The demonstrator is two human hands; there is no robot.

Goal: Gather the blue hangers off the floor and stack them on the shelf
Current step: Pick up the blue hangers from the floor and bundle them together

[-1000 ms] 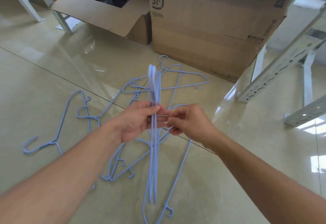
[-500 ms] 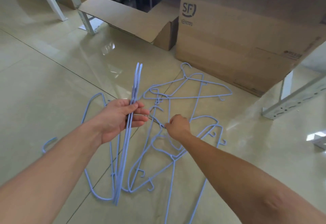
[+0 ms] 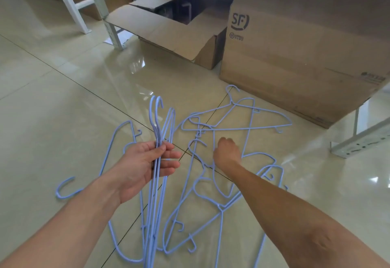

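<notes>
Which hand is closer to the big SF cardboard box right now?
Right. The right hand reaches into the floor hangers just before the SF cardboard box; the left hand holds a hanger bundle farther left.

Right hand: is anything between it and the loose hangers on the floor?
Nothing visible. The right hand is already down among the tangled blue hangers on the floor; whether its fingers have closed on one cannot be told.
</notes>
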